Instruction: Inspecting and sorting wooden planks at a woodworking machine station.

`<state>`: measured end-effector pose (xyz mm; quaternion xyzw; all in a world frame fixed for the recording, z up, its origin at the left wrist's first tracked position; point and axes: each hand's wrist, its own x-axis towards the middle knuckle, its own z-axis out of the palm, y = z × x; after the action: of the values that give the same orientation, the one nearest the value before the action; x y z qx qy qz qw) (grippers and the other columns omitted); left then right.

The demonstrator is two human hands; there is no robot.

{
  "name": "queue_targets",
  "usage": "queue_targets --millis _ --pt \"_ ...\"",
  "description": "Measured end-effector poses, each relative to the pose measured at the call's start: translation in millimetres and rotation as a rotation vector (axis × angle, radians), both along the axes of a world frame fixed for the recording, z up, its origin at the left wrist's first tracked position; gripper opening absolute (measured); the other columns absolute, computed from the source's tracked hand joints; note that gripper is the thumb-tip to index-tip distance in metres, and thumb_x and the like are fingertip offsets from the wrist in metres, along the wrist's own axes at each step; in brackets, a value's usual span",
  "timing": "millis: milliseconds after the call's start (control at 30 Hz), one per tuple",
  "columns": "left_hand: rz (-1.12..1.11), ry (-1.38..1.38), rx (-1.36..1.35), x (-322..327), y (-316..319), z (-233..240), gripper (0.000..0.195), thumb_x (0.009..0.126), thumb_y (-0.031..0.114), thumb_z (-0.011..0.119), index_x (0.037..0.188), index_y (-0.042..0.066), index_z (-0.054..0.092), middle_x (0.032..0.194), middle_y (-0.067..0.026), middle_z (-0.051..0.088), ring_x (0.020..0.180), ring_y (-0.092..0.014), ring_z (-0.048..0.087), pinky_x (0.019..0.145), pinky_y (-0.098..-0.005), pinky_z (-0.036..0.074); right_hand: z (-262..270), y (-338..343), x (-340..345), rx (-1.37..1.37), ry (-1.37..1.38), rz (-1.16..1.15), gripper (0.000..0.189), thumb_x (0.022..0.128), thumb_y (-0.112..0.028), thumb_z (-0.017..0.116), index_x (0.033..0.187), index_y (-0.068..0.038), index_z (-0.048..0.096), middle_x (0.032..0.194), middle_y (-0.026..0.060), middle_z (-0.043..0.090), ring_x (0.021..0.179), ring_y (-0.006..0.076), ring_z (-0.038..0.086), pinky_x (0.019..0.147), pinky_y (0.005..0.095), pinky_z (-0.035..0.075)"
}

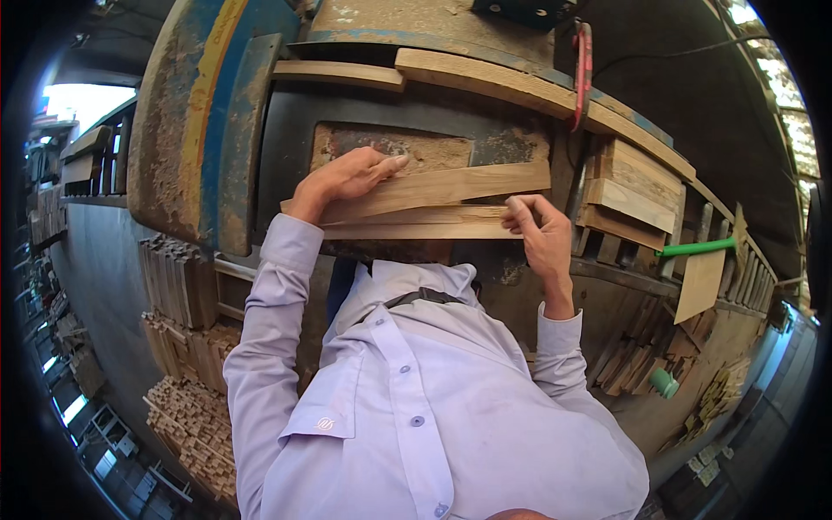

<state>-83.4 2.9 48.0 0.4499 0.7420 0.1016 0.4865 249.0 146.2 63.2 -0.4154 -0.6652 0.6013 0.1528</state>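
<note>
My left hand [354, 177] lies over the left part of a flat wooden strip [468, 185], gripping it by its far edge. This strip slants across the dark metal machine table [286, 130], its right end farther from me. Closer to my body are two more wooden strips, a middle strip [422, 216] and a near strip [416, 231], roughly side by side. Rough, torn-looking grain shows at the middle strip's right end. There my right hand [543, 227] has its thumb and fingers curled at the strip ends; whether they pinch the wood is hidden.
Left stands a blue and yellow machine housing [214, 117]. A long wooden fence board [481, 78] spans the far side, with a red clamp [583, 75] on it. Wood blocks [630, 195] are stacked right, near a green tube [699, 247]. Stacked wood pieces [195, 422] stand lower left.
</note>
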Motion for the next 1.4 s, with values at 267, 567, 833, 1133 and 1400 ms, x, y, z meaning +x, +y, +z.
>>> queue_targets --millis 267,567,833,1133,1400 --pt "0.194 -0.175 0.039 25.4 -12.6 40.0 0.083 0.104 0.074 0.042 0.123 0.000 0.075 0.124 -0.0237 0.070 0.116 -0.032 0.065 0.104 -0.0374 0.048 -13.7 -58.7 -37.9 -0.808 0.228 0.010 0.046 0.109 -0.035 0.062 0.136 0.002 0.057 0.124 0.0164 0.071 0.109 0.0253 0.074 0.092 0.0373 0.061" --pt "0.070 -0.254 0.182 33.0 -61.5 42.8 0.063 0.096 0.050 0.073 0.131 -0.001 0.065 0.117 -0.0184 0.071 0.110 -0.027 0.068 0.096 -0.0370 0.051 -15.3 -66.3 -60.2 -0.594 0.463 -0.346 0.033 0.108 -0.029 0.062 0.129 -0.004 0.060 0.117 0.0106 0.072 0.101 0.0237 0.076 0.087 0.0408 0.067" --pt "0.211 -0.189 0.289 67.8 -98.7 40.9 0.080 0.080 0.042 0.087 0.138 -0.006 0.060 0.122 -0.0210 0.070 0.114 -0.031 0.066 0.101 -0.0394 0.049 -15.8 -54.7 -59.5 -0.452 0.489 -0.428 0.031 0.109 -0.030 0.062 0.125 -0.005 0.061 0.102 0.0061 0.071 0.091 0.0171 0.074 0.076 0.0339 0.067" --pt "0.415 -0.861 0.149 66.1 -115.1 11.1 0.059 0.099 0.042 0.069 0.137 -0.003 0.064 0.105 -0.0093 0.075 0.084 -0.013 0.067 0.073 -0.0288 0.055 -18.2 -58.6 -50.2 -0.577 0.556 -0.420 0.038 0.109 -0.036 0.061 0.129 -0.004 0.052 0.110 0.0104 0.071 0.092 0.0190 0.076 0.079 0.0344 0.066" --pt "0.458 -0.950 0.245 72.0 -120.9 -6.3 0.066 0.114 0.053 0.039 0.137 -0.002 0.065 0.100 -0.0107 0.076 0.071 -0.012 0.066 0.059 -0.0249 0.053 -22.8 -58.8 -45.4 -0.580 0.516 -0.432 0.039 0.107 -0.033 0.066 0.125 -0.001 0.054 0.104 0.0096 0.070 0.084 0.0167 0.074 0.076 0.0336 0.066"
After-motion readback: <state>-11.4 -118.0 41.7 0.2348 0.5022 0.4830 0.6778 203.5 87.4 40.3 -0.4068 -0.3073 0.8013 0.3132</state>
